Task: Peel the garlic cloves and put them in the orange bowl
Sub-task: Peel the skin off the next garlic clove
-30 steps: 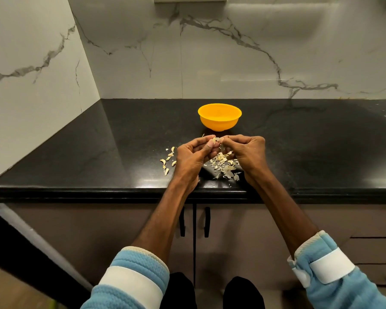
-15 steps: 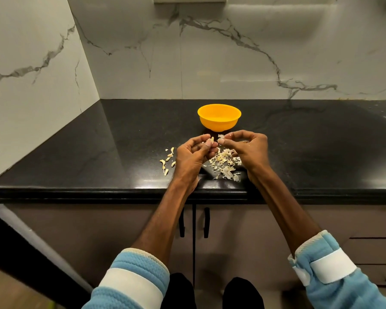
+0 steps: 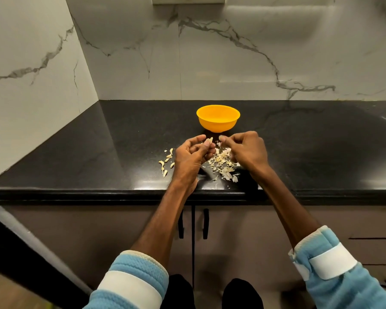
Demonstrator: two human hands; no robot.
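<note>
Our left hand [image 3: 191,156] pinches a garlic clove [image 3: 210,140] near the orange bowl [image 3: 218,123]. Our right hand [image 3: 247,150] has curled fingers; what they hold we cannot tell.

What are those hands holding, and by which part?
Left hand pinches a garlic clove by its lower end. Right hand seems to pinch a skin scrap.

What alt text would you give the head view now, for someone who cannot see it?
The left hand pinches a garlic clove above a black counter, the right hand curled close beside it. Peel scraps lie under the hands, loose cloves to their left, the orange bowl just behind.
</note>
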